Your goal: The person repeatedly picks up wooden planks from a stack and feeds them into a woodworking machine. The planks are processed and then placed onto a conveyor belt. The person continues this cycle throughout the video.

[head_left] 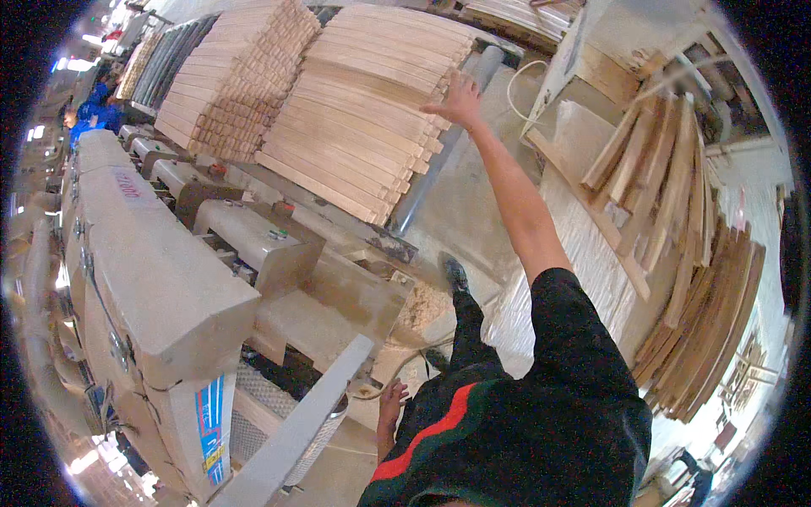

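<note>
My right hand (457, 103) is stretched far forward, thumb and fingers spread, at the right end of a stack of pale wooden strips (355, 110). It holds nothing; whether it touches the strip ends cannot be made out. The strips lie side by side in layers, and their right ends are uneven. A grey roller (414, 203) runs along that end of the stack. Low at my side hangs my left hand (391, 407), its fingers loosely bent and apart with nothing visible in them. It is nearest to a long grey metal bar (304, 414) on the machine.
A large beige machine (160, 262) fills the left side. Another stack of strips (241, 84) stands farther left. Loose boards (701, 313) lean in a pile at right. Wood shavings (422, 306) lie near my feet. A person in blue (95, 114) is far left.
</note>
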`<state>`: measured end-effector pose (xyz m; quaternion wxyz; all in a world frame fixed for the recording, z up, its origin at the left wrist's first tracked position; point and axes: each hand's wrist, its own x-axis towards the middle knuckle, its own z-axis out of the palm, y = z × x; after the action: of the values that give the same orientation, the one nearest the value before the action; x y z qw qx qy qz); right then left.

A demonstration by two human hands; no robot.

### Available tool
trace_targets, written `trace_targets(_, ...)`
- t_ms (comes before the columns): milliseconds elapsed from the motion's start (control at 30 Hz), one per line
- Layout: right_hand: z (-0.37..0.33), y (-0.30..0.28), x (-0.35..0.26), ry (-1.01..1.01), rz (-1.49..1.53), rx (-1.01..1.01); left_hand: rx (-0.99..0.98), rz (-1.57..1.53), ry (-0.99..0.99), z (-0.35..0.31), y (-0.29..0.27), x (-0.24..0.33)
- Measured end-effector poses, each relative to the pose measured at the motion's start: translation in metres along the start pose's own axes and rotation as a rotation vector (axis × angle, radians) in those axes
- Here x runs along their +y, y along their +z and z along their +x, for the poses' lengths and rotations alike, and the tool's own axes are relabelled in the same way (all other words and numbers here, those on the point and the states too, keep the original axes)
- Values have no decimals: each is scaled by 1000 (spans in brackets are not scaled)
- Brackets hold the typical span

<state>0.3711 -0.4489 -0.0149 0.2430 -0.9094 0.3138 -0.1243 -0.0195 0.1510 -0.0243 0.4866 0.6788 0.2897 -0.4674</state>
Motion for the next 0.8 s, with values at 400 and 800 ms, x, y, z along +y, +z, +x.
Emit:
trace_targets(400, 9, 25, -54, -9, -43, -8, 187, -42, -163, -11, 41, 31)
trace_targets(800, -14, 15, -76, -89, 6, -170, 91, 16, -31, -11, 71, 95)
